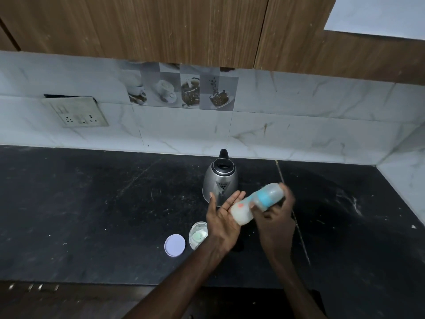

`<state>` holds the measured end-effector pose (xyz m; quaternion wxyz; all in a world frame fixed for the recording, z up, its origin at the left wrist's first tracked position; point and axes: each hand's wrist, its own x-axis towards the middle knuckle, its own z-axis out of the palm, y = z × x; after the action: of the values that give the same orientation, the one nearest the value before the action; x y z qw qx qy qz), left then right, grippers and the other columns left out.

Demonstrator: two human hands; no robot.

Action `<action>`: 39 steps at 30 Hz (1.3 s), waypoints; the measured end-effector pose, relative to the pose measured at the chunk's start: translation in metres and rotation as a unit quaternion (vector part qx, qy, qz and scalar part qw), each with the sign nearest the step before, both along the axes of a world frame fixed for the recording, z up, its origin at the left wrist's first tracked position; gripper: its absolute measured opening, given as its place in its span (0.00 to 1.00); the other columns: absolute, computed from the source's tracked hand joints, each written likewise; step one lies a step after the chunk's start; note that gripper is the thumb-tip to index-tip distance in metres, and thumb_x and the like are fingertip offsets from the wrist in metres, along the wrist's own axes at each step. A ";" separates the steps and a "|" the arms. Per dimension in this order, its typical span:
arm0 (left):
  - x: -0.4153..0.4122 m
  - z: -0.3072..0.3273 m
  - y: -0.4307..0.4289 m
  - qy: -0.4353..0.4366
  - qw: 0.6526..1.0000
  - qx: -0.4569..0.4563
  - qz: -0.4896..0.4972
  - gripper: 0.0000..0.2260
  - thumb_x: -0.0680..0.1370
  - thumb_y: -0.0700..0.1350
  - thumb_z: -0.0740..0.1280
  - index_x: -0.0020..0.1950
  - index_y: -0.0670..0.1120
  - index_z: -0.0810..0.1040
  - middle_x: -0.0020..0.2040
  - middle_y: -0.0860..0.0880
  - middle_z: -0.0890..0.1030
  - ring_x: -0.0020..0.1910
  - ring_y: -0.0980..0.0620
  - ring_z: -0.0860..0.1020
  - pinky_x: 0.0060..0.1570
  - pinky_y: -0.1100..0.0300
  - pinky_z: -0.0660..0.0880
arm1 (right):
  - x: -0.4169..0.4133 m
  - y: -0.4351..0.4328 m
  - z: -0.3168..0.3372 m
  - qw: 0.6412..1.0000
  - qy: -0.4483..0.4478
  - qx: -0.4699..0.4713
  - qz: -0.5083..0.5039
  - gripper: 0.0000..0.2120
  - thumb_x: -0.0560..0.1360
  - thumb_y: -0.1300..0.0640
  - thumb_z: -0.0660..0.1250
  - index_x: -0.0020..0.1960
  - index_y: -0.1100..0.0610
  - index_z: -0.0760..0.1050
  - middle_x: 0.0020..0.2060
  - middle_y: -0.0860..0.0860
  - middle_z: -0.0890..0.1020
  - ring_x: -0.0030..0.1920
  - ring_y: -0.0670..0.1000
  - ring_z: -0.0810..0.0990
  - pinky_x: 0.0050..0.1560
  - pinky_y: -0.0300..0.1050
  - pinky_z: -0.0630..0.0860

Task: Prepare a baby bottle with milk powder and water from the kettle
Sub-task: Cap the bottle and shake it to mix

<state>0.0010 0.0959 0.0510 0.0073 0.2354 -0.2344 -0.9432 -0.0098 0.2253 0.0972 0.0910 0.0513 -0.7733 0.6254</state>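
The right hand (274,210) is wrapped around the upper part of the baby bottle (256,203), fingers curled at the blue collar, holding it tilted in the air with its capped end toward 2 o'clock and its base toward 8 o'clock. The left hand (224,214) is spread flat, palm up, fingers straight and together; the bottle's milky base rests against that palm. Both hands hover above the table (80,215), just in front of the kettle (220,178), which stands upright at 12 o'clock from them.

The bottle is blurred, so its markings and the cap's shape are hard to read; only a reddish spot shows on the pale lower part. At 8 o'clock from the left hand a small clear container (197,234) with pale contents is partly covered by the wrist, and a round white lid (174,245) lies flat just beside it at 9 o'clock.

The table is dark, scratched stone. Behind it runs a marble-look tiled wall with a switch plate (76,112) and coffee-picture tiles (181,88), under wooden cabinets (161,26).
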 end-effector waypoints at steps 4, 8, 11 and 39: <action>0.002 -0.002 -0.001 -0.005 1.000 0.012 0.001 0.39 0.77 0.69 0.63 0.72 0.37 0.77 0.70 0.40 0.81 0.72 0.41 0.77 0.77 0.46 0.68 | 0.004 -0.005 0.001 1.000 -0.010 -0.010 -0.014 0.40 0.72 0.53 0.79 0.74 0.31 0.61 0.55 0.34 0.83 0.52 0.35 0.86 0.50 0.38 0.85; 0.001 -0.003 0.001 -0.009 1.000 0.016 -0.002 0.39 0.78 0.69 0.63 0.71 0.36 0.77 0.69 0.38 0.81 0.71 0.40 0.78 0.75 0.46 0.70 | 0.005 -0.004 -0.005 1.000 0.000 -0.017 -0.002 0.41 0.72 0.53 0.80 0.77 0.36 0.62 0.56 0.32 0.83 0.54 0.37 0.86 0.49 0.34 0.84; 0.000 -0.004 0.001 -0.015 1.000 0.015 0.001 0.39 0.78 0.69 0.62 0.71 0.37 0.77 0.69 0.39 0.81 0.70 0.42 0.78 0.74 0.49 0.71 | 0.001 -0.005 -0.005 0.998 -0.005 -0.051 -0.048 0.40 0.72 0.49 0.78 0.76 0.34 0.60 0.58 0.31 0.82 0.55 0.33 0.84 0.50 0.33 0.84; 0.000 -0.025 -0.007 -0.026 0.999 -0.013 -0.028 0.39 0.76 0.71 0.61 0.71 0.40 0.79 0.70 0.43 0.81 0.70 0.46 0.80 0.74 0.50 0.70 | -0.047 0.026 0.021 0.990 0.067 -0.117 -0.039 0.43 0.73 0.45 0.80 0.81 0.41 0.60 0.65 0.32 0.78 0.65 0.43 0.81 0.61 0.49 0.84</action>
<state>0.0012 0.0885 0.0257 -0.0226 0.2533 -0.2535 -0.9333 -0.0571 0.2511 0.1178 0.1721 0.0516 -0.6885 0.7026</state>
